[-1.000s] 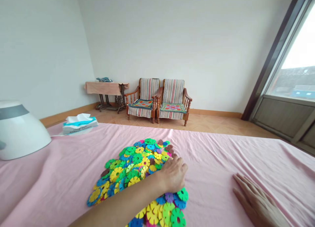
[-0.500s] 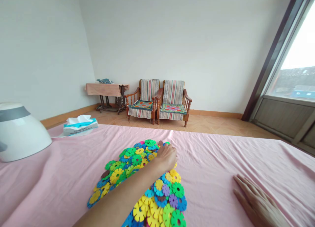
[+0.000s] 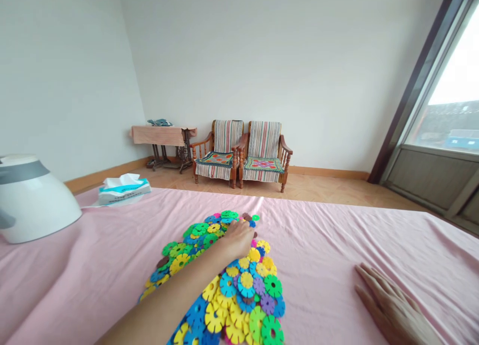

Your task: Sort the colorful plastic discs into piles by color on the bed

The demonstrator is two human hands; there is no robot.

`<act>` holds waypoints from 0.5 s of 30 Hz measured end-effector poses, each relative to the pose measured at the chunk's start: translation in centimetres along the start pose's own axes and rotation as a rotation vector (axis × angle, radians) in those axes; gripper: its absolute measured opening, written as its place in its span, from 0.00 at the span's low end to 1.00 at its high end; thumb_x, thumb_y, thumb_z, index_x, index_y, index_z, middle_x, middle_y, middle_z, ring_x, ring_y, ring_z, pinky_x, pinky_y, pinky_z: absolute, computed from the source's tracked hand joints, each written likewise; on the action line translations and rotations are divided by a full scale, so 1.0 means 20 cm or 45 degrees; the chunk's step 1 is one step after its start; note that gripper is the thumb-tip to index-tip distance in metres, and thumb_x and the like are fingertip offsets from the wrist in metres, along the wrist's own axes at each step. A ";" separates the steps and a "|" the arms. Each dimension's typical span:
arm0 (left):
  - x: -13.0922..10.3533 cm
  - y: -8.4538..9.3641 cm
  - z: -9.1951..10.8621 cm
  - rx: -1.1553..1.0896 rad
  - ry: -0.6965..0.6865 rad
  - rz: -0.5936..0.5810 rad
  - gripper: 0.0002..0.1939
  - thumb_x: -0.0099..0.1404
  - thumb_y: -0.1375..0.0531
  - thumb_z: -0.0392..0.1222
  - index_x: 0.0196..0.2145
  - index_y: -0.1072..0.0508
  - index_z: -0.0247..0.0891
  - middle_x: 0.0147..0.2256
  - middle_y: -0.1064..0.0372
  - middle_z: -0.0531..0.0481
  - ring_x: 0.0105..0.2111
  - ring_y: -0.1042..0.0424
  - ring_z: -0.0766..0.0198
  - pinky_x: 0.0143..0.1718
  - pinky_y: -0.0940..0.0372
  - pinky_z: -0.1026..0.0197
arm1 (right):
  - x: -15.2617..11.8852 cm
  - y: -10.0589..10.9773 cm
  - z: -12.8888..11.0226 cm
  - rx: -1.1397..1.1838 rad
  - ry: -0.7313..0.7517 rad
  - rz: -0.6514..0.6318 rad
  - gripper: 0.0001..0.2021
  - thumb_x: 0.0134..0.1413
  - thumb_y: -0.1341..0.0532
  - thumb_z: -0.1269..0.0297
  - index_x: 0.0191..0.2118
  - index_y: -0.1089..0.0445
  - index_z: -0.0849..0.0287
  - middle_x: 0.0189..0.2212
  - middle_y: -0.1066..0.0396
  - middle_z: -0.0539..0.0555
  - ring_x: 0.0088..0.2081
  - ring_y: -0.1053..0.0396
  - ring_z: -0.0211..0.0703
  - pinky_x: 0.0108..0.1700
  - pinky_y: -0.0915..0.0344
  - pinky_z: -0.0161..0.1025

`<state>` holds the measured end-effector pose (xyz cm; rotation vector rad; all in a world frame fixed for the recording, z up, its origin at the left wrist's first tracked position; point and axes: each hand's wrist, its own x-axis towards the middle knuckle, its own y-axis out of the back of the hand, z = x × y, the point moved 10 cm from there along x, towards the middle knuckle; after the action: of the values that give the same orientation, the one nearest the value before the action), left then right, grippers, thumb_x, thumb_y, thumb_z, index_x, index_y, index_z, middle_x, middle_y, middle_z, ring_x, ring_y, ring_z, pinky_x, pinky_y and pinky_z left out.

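My left hand (image 3: 239, 236) reaches across from the lower left onto a pile of slotted plastic discs (image 3: 215, 317) in yellow, green, blue, purple and brown. Its fingers are curled down into the far right part of the heap, with the tips hidden, so what they grip cannot be made out. My forearm covers the middle of the pile. To the right, my right hand (image 3: 392, 302) lies flat on the pink cloth (image 3: 318, 255), fingers stretched out, holding nothing and apart from the discs.
A white and grey kettle or jug (image 3: 37, 200) stands at the left edge of the cloth. Behind it sits a tissue pack (image 3: 124, 189). Across the floor are two wooden armchairs (image 3: 264, 158) and a cloth-covered stand (image 3: 160, 136). A door frame (image 3: 411, 85) rises at right.
My left hand has drawn back a little to the left and nearer, uncovering discs at the pile's far right edge. My right hand stays in place.
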<state>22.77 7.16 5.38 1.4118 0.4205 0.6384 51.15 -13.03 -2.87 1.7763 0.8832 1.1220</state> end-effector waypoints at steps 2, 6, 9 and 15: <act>-0.07 0.07 -0.04 0.022 -0.005 0.046 0.07 0.59 0.44 0.28 0.30 0.28 0.36 0.35 0.29 0.42 0.42 0.31 0.51 0.47 0.39 0.49 | 0.00 0.00 0.01 0.005 -0.004 0.018 0.31 0.57 0.55 0.48 0.58 0.36 0.64 0.60 0.40 0.63 0.60 0.41 0.57 0.62 0.45 0.58; -0.25 0.26 -0.07 0.037 0.008 0.197 0.07 0.61 0.44 0.31 0.29 0.28 0.37 0.34 0.30 0.46 0.40 0.32 0.54 0.46 0.40 0.53 | -0.01 -0.03 0.05 0.011 0.015 0.075 0.30 0.56 0.53 0.48 0.58 0.36 0.62 0.60 0.39 0.62 0.60 0.41 0.57 0.62 0.45 0.57; -0.39 0.39 -0.06 0.001 0.012 0.305 0.06 0.64 0.45 0.34 0.32 0.29 0.38 0.36 0.30 0.47 0.41 0.33 0.57 0.46 0.40 0.56 | -0.01 -0.05 0.07 -0.014 0.032 0.090 0.29 0.56 0.52 0.49 0.58 0.36 0.61 0.60 0.39 0.62 0.61 0.42 0.58 0.61 0.45 0.57; -0.57 0.39 -0.08 -0.238 0.029 0.362 0.07 0.62 0.45 0.31 0.28 0.32 0.39 0.32 0.31 0.52 0.37 0.31 0.61 0.40 0.37 0.61 | 0.03 -0.03 0.03 -0.123 0.011 0.053 0.30 0.56 0.53 0.49 0.54 0.33 0.65 0.57 0.35 0.65 0.58 0.38 0.62 0.58 0.43 0.60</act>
<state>11.89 1.40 11.82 1.2962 0.1729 0.9013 51.79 -12.35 -3.28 1.7190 0.7868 1.1802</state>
